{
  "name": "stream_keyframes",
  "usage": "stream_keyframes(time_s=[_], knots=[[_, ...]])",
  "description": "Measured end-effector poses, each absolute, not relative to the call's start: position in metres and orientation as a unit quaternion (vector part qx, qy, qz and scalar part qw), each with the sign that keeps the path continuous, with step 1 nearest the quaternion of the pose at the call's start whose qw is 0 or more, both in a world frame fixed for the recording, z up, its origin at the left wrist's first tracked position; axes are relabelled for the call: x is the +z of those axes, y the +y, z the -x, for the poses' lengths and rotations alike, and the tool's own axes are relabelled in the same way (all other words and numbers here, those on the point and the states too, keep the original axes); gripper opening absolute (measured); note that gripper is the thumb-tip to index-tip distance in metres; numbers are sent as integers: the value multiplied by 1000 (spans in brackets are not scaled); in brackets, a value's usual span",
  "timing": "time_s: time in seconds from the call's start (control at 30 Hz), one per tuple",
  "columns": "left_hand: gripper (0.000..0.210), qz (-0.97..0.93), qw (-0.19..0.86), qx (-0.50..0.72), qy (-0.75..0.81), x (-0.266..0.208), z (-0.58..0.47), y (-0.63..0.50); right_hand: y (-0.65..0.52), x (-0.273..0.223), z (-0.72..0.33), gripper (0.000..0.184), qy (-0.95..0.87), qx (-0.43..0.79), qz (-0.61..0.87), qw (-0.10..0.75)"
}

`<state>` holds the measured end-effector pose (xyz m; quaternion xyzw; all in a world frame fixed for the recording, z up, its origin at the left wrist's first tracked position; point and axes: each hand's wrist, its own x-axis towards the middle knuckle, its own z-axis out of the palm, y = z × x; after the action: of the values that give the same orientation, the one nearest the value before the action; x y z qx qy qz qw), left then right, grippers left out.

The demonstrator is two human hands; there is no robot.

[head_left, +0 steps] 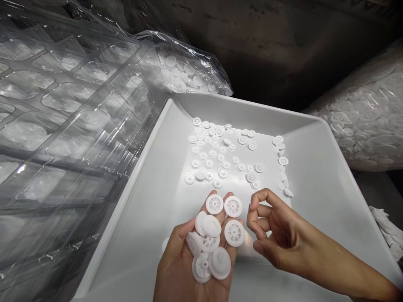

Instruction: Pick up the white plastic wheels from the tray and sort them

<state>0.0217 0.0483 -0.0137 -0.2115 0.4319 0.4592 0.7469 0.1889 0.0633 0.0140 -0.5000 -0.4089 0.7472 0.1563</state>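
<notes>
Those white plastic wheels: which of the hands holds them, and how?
The left hand cups the white wheels loose on its open palm and fingers. The right hand, fingers curled beside them, holds nothing visible.

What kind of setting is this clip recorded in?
Probably a small-parts factory sorting bench: bulk bags of white plastic gears, stacked clear blister trays, and a white tray of loose gears under the left hand.

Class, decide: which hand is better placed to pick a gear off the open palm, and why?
Right hand: it is empty, fingers curled beside the white gears piled on the left hand, which lies flat under them.

White gears (214, 239) on left palm (189, 260)
</notes>
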Motion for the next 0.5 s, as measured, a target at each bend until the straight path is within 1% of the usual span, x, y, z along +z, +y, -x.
stream_keyframes(time_s=[0.23, 0.37, 0.5], knots=[[38, 182, 744, 476, 432, -13, -23, 49, 64, 19, -184, 37, -441, 721, 519, 127], [30, 161, 761, 478, 408, -14, -20, 46, 57, 15, -179, 33, -484, 660, 553, 157], [25, 140, 777, 446, 420, -8, -16, 46, 51, 9, -175, 27, -514, 618, 558, 206]])
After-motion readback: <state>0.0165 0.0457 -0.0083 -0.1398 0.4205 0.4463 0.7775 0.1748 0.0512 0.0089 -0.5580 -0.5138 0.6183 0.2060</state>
